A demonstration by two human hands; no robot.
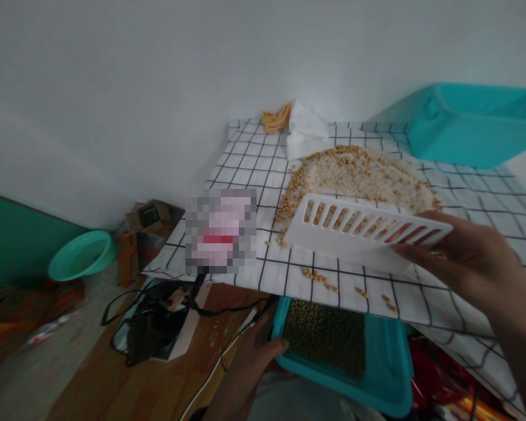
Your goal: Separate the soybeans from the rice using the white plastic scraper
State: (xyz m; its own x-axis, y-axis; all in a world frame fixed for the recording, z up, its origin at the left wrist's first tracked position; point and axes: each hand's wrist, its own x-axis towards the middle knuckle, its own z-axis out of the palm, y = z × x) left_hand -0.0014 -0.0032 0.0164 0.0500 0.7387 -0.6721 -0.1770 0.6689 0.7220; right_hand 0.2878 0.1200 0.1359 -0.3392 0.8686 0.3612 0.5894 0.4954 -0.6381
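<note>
My right hand grips the right end of a white slotted plastic tray, tilted on its side above the front of the checked cloth. Behind it spreads a pile of rice with yellow soybeans mixed in and around its edge. My left hand grasps the left rim of a teal plastic bin, held below the table's front edge. Inside the bin lie soybeans and smaller dark green beans. Several loose soybeans are scattered on the cloth between the slotted tray and the bin.
A larger teal bin stands at the back right. White tissue and a yellow-brown wrapper lie by the wall. A blurred-out pinkish item is at the left. Below are a black bag, a cable and a green basin.
</note>
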